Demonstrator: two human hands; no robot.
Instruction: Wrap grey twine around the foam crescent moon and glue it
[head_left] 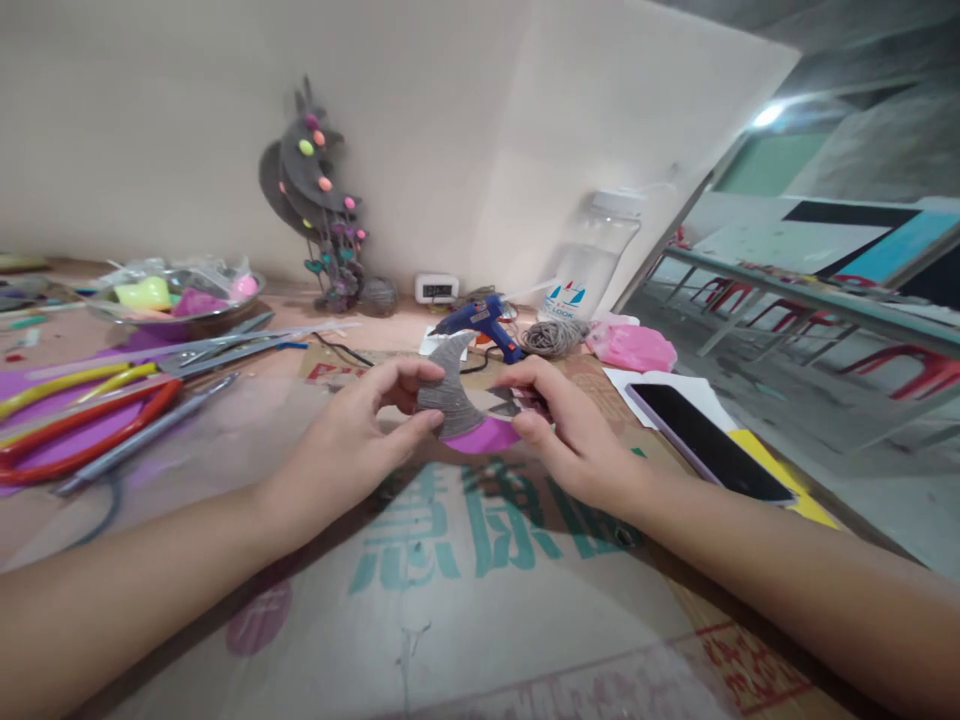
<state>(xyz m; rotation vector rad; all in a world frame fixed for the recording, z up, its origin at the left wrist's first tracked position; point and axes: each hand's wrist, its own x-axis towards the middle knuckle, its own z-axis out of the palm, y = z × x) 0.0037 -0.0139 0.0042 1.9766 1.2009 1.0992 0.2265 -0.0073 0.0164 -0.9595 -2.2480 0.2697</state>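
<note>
A crescent moon cutout (453,388) is held up in front of me, its left part covered in grey yarn and its lower right part bare purple. My left hand (375,425) pinches the yarn-covered side between thumb and fingers. At the other end, my right hand (574,430) has its thumb and fingers closed around the crescent's grey tip. Just behind the hands lies a blue hot glue gun (480,322). Close to it is a loose coil of grey yarn (555,337).
Scissors with red and yellow handles (90,440) lie left, near a metal bowl (180,312) of bright clay. A decorated moon ornament (315,190) leans at the back wall. A bottle (592,255), pink bag (634,345) and phone (709,440) are right. Printed cardboard (487,640) covers the table.
</note>
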